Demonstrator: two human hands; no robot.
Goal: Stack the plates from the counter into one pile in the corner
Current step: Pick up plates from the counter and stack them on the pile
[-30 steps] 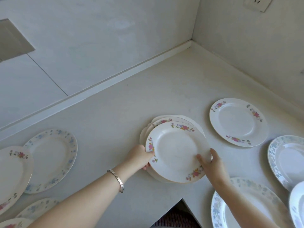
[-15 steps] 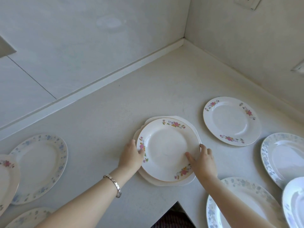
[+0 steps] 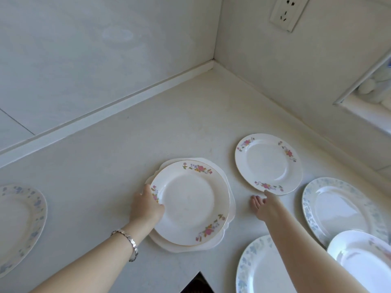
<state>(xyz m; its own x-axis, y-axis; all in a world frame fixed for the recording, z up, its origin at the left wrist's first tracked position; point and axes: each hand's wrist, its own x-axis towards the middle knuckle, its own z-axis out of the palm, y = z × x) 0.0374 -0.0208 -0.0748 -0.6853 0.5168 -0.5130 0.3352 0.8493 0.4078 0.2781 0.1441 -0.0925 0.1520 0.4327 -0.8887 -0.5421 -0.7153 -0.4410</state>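
Observation:
A pile of plates (image 3: 190, 203) with a pink-flowered plate on top rests on the white counter (image 3: 118, 166), well short of the corner. My left hand (image 3: 147, 207) grips the pile's left rim, thumb on the top plate. My right hand (image 3: 265, 205) is off the pile, fingers spread, with a fingertip touching the near rim of a single pink-flowered plate (image 3: 267, 162) to the right.
Blue-patterned plates lie at the right (image 3: 338, 210), bottom right (image 3: 259, 269) and far left (image 3: 19, 225); another white plate (image 3: 361, 263) overlaps at the lower right. The corner (image 3: 212, 66) between two walls is bare. A socket (image 3: 287, 11) sits on the right wall.
My right hand let go of the pile's right rim and moved right to the single flowered plate. My left hand stays on the pile, which has settled flat.

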